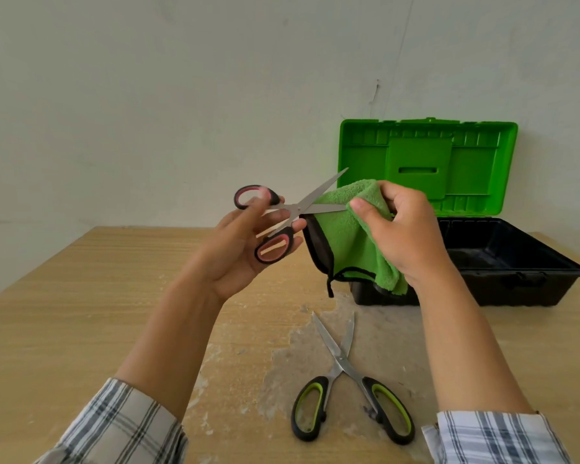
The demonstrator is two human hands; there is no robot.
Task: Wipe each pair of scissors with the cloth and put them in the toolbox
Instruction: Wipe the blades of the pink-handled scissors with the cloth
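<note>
My left hand (248,244) holds a pair of scissors with pink and black handles (292,211) above the table, blades spread apart and pointing right. My right hand (406,229) grips a green cloth with black trim (345,239), pinching it over the tip of the lower blade. A second pair of scissors with lime and black handles (344,383) lies on the table below, blades apart and pointing away from me. The toolbox (503,259) stands behind my right hand, its black tray showing nothing inside and its green lid (426,165) raised upright.
The wooden table (98,296) runs to a plain pale wall at the back. A worn, pale scuffed patch of tabletop surrounds the lying scissors. My checked sleeves frame the bottom corners.
</note>
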